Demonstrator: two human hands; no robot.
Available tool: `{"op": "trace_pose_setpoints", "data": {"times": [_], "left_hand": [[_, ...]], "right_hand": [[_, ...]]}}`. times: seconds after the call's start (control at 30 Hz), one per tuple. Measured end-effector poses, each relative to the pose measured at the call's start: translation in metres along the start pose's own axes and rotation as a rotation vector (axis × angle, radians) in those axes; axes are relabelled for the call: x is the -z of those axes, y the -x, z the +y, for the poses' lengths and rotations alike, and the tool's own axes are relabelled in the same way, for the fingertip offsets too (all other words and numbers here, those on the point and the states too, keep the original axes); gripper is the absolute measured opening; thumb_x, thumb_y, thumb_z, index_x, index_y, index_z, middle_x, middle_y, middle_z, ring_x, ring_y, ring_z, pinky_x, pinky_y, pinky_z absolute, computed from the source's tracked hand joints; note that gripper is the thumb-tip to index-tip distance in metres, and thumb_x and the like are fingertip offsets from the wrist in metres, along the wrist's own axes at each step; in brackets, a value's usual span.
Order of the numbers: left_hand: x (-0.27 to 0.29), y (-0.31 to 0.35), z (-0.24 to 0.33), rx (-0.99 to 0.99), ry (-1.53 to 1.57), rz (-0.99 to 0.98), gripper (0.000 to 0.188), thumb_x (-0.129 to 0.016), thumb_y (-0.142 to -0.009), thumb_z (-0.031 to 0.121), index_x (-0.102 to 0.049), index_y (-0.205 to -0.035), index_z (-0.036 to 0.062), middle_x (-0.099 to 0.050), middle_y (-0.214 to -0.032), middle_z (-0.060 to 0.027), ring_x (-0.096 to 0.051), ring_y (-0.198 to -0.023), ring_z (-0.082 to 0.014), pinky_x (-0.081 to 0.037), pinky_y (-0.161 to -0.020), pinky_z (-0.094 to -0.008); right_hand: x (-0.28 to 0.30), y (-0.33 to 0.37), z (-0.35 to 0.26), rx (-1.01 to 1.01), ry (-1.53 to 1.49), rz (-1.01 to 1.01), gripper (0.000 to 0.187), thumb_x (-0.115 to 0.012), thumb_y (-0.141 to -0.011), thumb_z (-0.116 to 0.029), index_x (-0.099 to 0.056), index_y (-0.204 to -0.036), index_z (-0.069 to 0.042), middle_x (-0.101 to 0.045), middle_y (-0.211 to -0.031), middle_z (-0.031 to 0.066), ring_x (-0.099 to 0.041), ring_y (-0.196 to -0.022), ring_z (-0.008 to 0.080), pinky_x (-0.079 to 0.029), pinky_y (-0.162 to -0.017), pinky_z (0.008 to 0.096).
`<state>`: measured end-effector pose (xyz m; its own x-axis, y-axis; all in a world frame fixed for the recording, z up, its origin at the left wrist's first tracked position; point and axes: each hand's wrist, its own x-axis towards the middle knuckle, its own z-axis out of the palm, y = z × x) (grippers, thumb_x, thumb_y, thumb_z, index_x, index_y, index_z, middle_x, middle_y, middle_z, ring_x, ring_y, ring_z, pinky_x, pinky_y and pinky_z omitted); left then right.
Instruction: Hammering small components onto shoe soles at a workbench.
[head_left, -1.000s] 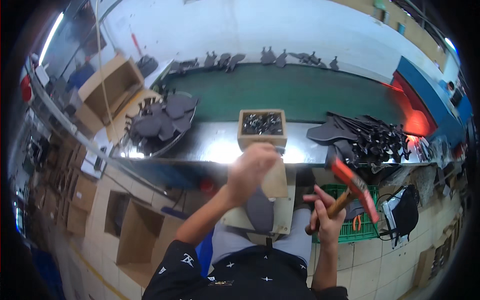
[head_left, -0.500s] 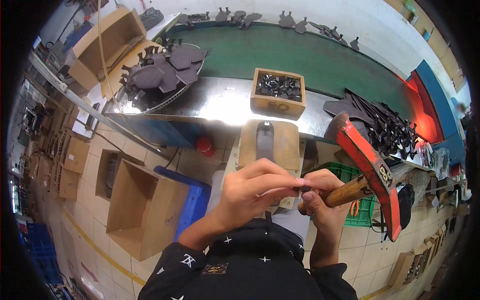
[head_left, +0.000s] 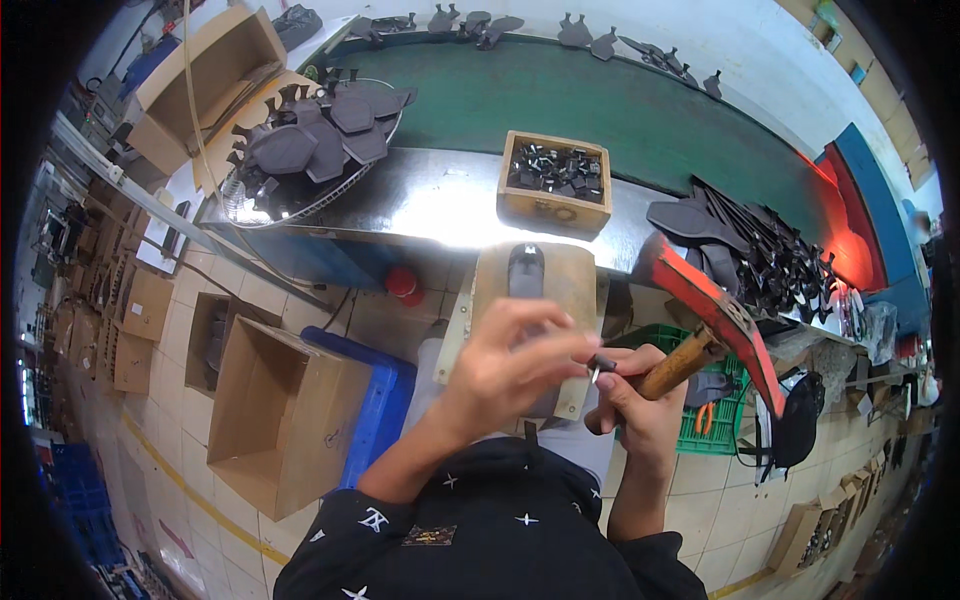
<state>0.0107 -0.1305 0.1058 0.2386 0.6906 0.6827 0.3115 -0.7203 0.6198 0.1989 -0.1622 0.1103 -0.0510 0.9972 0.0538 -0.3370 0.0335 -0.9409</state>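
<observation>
My right hand (head_left: pixel 645 400) is closed round the wooden handle of a hammer with a red head (head_left: pixel 715 305). Between its thumb and forefinger it also pinches a small black part with a shiny metal bit (head_left: pixel 603 366). Right beside that part is my left hand (head_left: pixel 505 365), its fingers smeared by motion, so I cannot tell whether they touch it. Below and behind the hands, a dark flat paddle-shaped piece (head_left: pixel 527 275) lies on a wooden block (head_left: pixel 575 285), partly hidden by my left hand.
A wooden box (head_left: pixel 553 212) of small black clips stands on the metal bench edge. To its left is a wire basket (head_left: pixel 330 208) heaped with dark paddles; to its right lies a pile of dark paddles (head_left: pixel 770 250). A green belt (head_left: pixel 460 105) runs behind. Cardboard box (head_left: pixel 285 420) and green crate (head_left: pixel 715 430) flank me.
My left fingers have drawn back slightly and lifted from the small black part, whose metal bit now shows. The hammer has shifted a little left and its head has tilted.
</observation>
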Motion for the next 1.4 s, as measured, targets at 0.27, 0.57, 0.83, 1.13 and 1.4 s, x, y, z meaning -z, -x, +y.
{"op": "trace_pose_setpoints", "data": {"times": [0.27, 0.57, 0.83, 1.13, 1.4], "left_hand": [[-0.031, -0.002, -0.151, 0.339, -0.099, 0.026, 0.040, -0.076, -0.081, 0.023, -0.066, -0.116, 0.0053, -0.067, -0.113, -0.0154, -0.064, -0.095, -0.0301, -0.048, -0.088, -0.0369], [-0.038, 0.013, -0.138, 0.320, -0.009, -0.104, 0.030, -0.080, -0.074, 0.018, -0.073, -0.100, 0.0050, -0.068, -0.089, -0.0130, -0.063, -0.086, -0.0281, -0.049, -0.078, -0.0368], [-0.042, 0.020, -0.154, 0.284, -0.006, -0.073, 0.028, -0.080, -0.072, 0.016, -0.072, -0.096, 0.0035, -0.068, -0.090, -0.0128, -0.061, -0.090, -0.0313, -0.048, -0.080, -0.0412], [-0.025, 0.008, -0.135, 0.410, 0.156, -0.094, 0.033, -0.081, -0.074, 0.020, -0.072, -0.102, 0.0043, -0.071, -0.089, -0.0128, -0.068, -0.081, -0.0263, -0.053, -0.072, -0.0347], [-0.027, 0.010, -0.144, 0.445, 0.290, -0.142, 0.029, -0.081, -0.072, 0.012, -0.075, -0.099, 0.0032, -0.072, -0.088, -0.0096, -0.066, -0.079, -0.0173, -0.051, -0.074, -0.0284]], "right_hand": [[0.022, -0.061, 0.040, 0.000, 0.213, 0.048, 0.014, -0.075, -0.085, -0.003, -0.065, -0.089, 0.005, -0.069, -0.096, 0.0132, -0.049, -0.051, 0.0050, -0.037, -0.045, 0.0200], [0.025, -0.108, 0.068, 0.018, 0.589, -0.085, 0.017, -0.072, -0.086, -0.010, -0.069, -0.099, 0.001, -0.057, -0.067, -0.0042, -0.047, -0.058, 0.0024, -0.036, -0.051, 0.0214], [0.023, -0.120, 0.083, 0.343, 0.825, -0.224, 0.023, -0.068, -0.076, 0.000, -0.067, -0.099, 0.002, -0.066, -0.087, 0.0171, -0.064, -0.077, 0.0325, -0.050, -0.070, 0.0361], [0.017, -0.105, 0.069, 0.461, 1.090, -0.243, 0.021, -0.068, -0.080, 0.000, -0.066, -0.102, 0.001, -0.067, -0.094, 0.0157, -0.066, -0.083, 0.0310, -0.052, -0.073, 0.0363], [0.000, -0.028, 0.038, 0.195, 0.802, -0.002, 0.036, -0.059, -0.096, -0.007, -0.051, -0.131, 0.001, -0.066, -0.092, 0.0174, -0.066, -0.077, 0.0233, -0.052, -0.071, 0.0339]]}}
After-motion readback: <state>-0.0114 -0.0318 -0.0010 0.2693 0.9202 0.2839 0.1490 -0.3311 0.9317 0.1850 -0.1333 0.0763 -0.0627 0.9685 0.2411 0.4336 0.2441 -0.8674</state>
